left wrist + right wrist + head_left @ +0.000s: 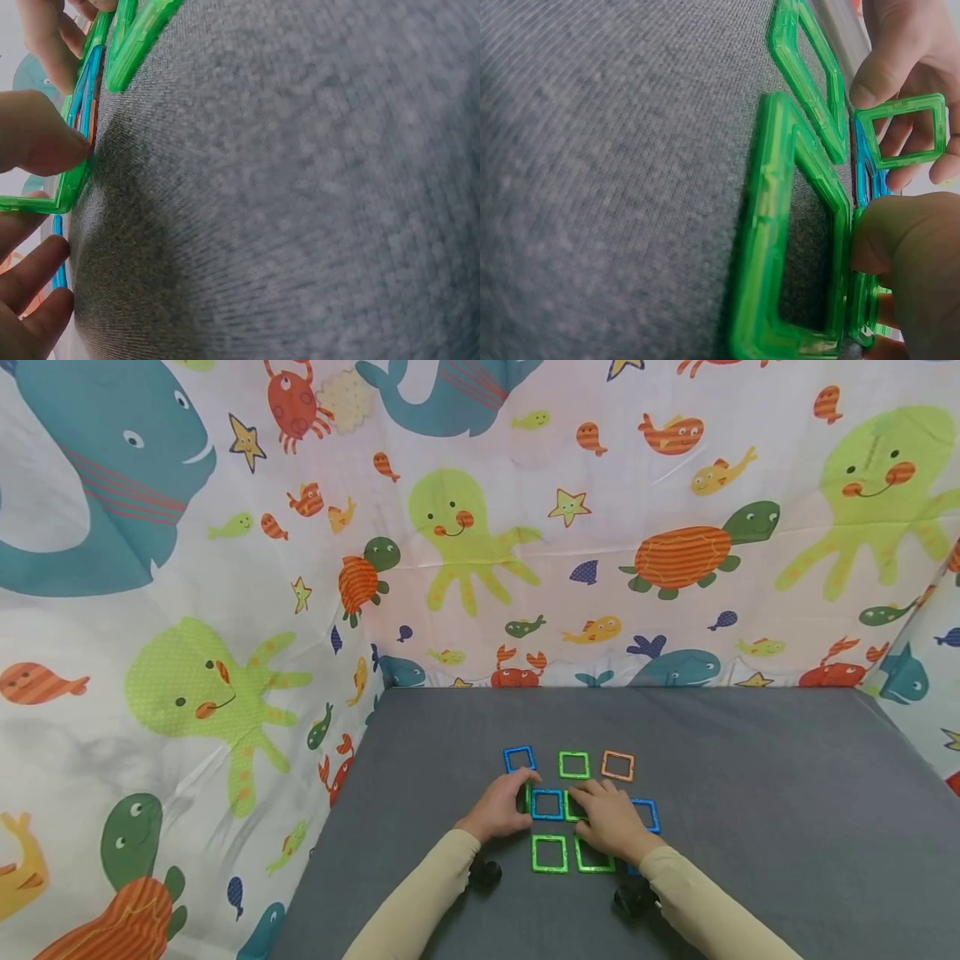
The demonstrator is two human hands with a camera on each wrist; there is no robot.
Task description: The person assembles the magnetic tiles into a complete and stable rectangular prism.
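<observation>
One upright green frame (907, 160) narrowly pinched in left hand (497, 808); right hand (613, 820) grips flat green frame (861, 304).

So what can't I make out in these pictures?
Head view: most of the lower blue piece, behind the right sleeve.
Head view: part of a green square, under the right hand.
Left wrist view: the rest of a green frame, beyond the top edge.
Right wrist view: that hand's remainder, beyond the right edge.
</observation>
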